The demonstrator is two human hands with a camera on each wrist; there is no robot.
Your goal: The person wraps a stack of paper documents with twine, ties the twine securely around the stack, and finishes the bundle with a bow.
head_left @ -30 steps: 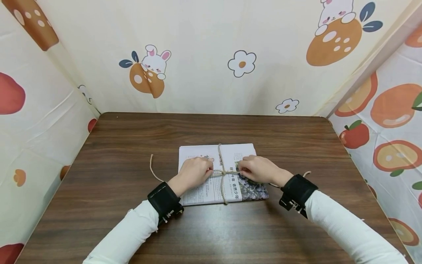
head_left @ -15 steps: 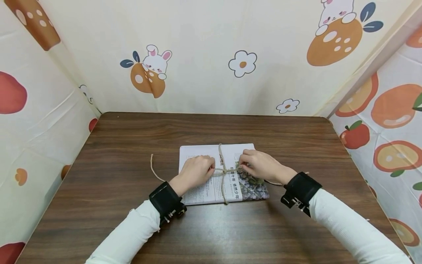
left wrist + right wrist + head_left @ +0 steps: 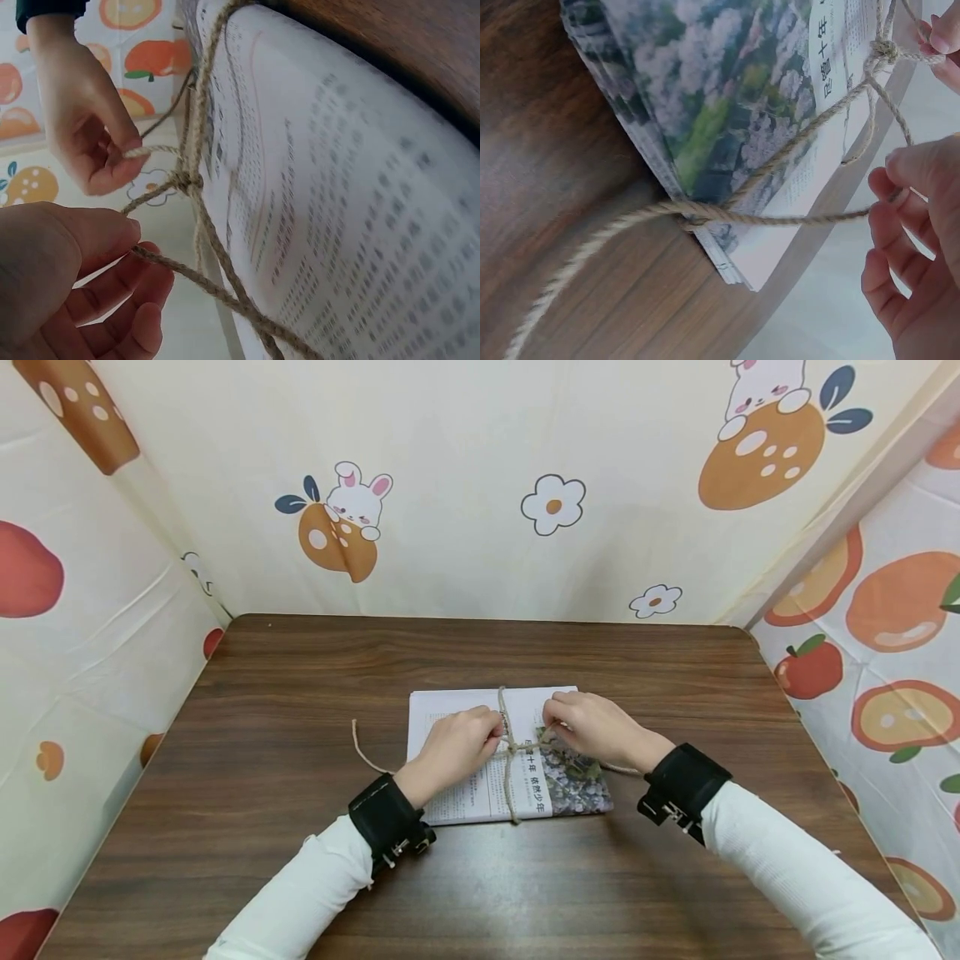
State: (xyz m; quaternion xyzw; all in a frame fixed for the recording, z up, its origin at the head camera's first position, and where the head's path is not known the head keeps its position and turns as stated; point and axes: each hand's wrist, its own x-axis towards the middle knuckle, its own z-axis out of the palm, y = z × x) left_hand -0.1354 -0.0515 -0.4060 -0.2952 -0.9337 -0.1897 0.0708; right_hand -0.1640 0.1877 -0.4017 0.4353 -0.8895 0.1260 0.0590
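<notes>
A flat stack of folded newspapers [image 3: 457, 697] lies on the table, bound crosswise with twine [image 3: 780, 220]. The twine meets in a knot [image 3: 512, 747] on top of the stack. My left hand [image 3: 457, 747] is left of the knot, pinching a strand between thumb and forefinger. On the other side, my right hand [image 3: 600, 727] pinches another strand, which the right wrist view shows between thumb and fingertips. Both pinched strands rise off the paper from the knot. One loose twine end [image 3: 360, 750] trails over the table at left. Another runs out under my right wrist.
The dark wood-grain table [image 3: 315, 668] stretches around the stack. Behind it rises a cream cloth wall [image 3: 465, 527] with rabbit and flower prints. A fruit-printed cloth [image 3: 885, 710] hangs at the right side, another at the left.
My left hand has moved right and slightly up, toward the knot, and the loose left twine end has shifted right with it. My right hand has risen slightly.
</notes>
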